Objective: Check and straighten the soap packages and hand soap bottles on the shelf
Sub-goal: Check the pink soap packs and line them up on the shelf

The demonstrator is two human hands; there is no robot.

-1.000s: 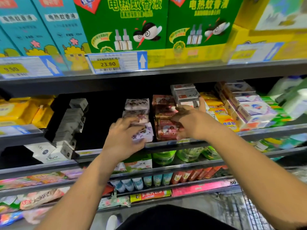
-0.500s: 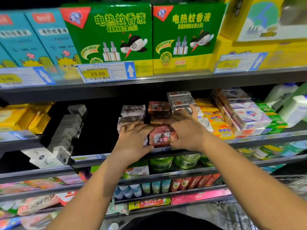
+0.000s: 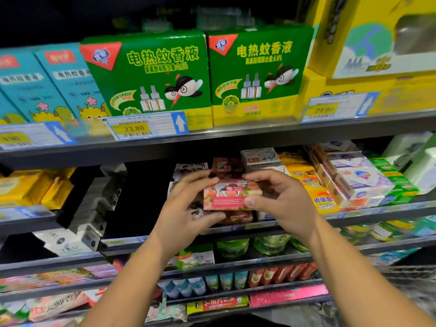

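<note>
A pink soap package (image 3: 230, 194) with a picture on its face is lifted in front of the middle shelf (image 3: 377, 214). My left hand (image 3: 186, 208) holds its left end, fingers curled over the top and thumb under. My right hand (image 3: 280, 201) pinches its right end. Behind it stand stacks of brown soap packages (image 3: 226, 167) and black-and-white ones (image 3: 190, 168). Yellow soap packs (image 3: 311, 185) and white boxed soaps (image 3: 358, 180) fill the shelf to the right. White hand soap bottles (image 3: 422, 161) stand at the far right.
Green mosquito-liquid boxes (image 3: 151, 74) and a price tag (image 3: 146, 126) sit on the upper shelf. White and grey boxes (image 3: 94, 208) lean in a row at the left beside yellow packs (image 3: 30, 187). Lower shelves hold pouches and tubes. A cart's wire mesh (image 3: 412, 274) shows at the lower right.
Both hands have lifted the pink soap package off the stack and brought it nearer, with its face turned toward me. The view has tilted upward.
</note>
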